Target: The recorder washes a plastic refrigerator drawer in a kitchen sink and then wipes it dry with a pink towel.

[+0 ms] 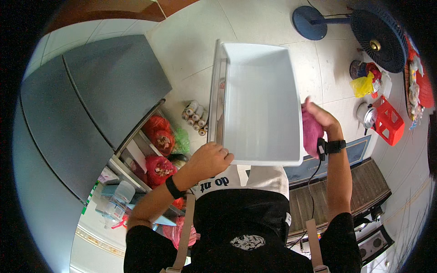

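Observation:
A white plastic refrigerator drawer is held in front of my body, its open top facing me and no contents visible inside. Its clear front panel faces left. My left hand grips the near left corner, by the lower end of that panel. On the opposite side, my right hand holds a pink cloth against the outside of the drawer's right wall. The drawer's edge hides part of the cloth and some fingertips.
A grey refrigerator stands at left, with red bags in its open lower compartment. Several cans sit on the tiled floor. To the right are a standing fan, a metal pot, a red plastic stool and a blue mat.

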`<action>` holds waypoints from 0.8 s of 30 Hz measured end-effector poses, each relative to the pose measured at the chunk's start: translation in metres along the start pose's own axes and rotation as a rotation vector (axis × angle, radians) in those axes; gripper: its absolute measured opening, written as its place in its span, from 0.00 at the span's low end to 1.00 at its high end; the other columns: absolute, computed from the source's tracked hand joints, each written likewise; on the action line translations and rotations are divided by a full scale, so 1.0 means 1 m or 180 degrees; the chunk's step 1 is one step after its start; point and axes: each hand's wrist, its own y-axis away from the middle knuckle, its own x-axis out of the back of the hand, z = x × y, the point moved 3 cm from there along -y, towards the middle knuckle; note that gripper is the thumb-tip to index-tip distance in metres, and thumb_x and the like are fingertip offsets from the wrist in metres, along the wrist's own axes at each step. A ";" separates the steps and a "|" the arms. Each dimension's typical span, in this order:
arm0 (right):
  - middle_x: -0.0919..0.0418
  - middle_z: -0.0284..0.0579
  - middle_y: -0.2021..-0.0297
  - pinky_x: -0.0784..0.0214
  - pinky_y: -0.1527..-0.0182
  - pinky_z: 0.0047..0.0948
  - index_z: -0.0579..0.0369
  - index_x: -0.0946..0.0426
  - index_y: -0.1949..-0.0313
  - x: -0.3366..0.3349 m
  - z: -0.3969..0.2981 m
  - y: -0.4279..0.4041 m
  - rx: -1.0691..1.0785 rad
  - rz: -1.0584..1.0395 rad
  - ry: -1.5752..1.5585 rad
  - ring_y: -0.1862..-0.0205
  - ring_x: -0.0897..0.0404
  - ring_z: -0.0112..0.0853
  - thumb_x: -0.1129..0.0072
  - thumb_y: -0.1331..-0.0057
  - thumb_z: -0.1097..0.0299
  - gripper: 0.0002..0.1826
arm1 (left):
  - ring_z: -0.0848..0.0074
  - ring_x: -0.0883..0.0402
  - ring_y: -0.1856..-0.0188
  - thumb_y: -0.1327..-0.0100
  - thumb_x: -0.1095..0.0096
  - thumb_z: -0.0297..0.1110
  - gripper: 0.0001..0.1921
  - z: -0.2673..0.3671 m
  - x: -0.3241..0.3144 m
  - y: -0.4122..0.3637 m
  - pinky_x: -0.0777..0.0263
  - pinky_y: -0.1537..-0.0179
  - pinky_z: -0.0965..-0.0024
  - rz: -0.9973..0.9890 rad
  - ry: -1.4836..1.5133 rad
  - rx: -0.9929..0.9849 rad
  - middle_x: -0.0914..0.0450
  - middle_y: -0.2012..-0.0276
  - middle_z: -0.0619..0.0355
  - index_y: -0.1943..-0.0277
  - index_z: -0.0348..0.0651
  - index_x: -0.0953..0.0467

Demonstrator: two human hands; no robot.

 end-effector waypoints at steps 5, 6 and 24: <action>0.15 0.50 0.57 0.25 0.49 0.35 0.69 0.19 0.49 -0.025 0.038 -0.029 0.0142 -0.0143 0.0998 0.56 0.18 0.34 0.35 0.41 0.62 0.25 | 0.64 0.17 0.62 0.44 0.34 0.37 0.10 -0.029 -0.008 0.009 0.25 0.56 0.60 -0.0227 -0.0272 -0.0207 0.18 0.70 0.55 0.66 0.41 0.23; 0.14 0.50 0.58 0.24 0.50 0.36 0.69 0.19 0.50 -0.031 0.042 -0.030 0.0237 0.0120 0.0757 0.57 0.17 0.34 0.36 0.43 0.68 0.22 | 0.63 0.17 0.59 0.43 0.33 0.40 0.12 -0.036 -0.014 0.008 0.25 0.54 0.59 -0.0371 -0.0320 -0.0123 0.18 0.69 0.55 0.65 0.40 0.22; 0.21 0.62 0.55 0.28 0.51 0.46 0.63 0.28 0.43 -0.199 0.038 0.009 0.2172 0.2204 0.0709 0.54 0.21 0.59 0.33 0.42 0.71 0.27 | 0.53 0.14 0.61 0.29 0.38 0.40 0.17 -0.035 0.017 -0.197 0.23 0.56 0.55 0.1897 0.2807 0.1990 0.16 0.64 0.40 0.50 0.31 0.21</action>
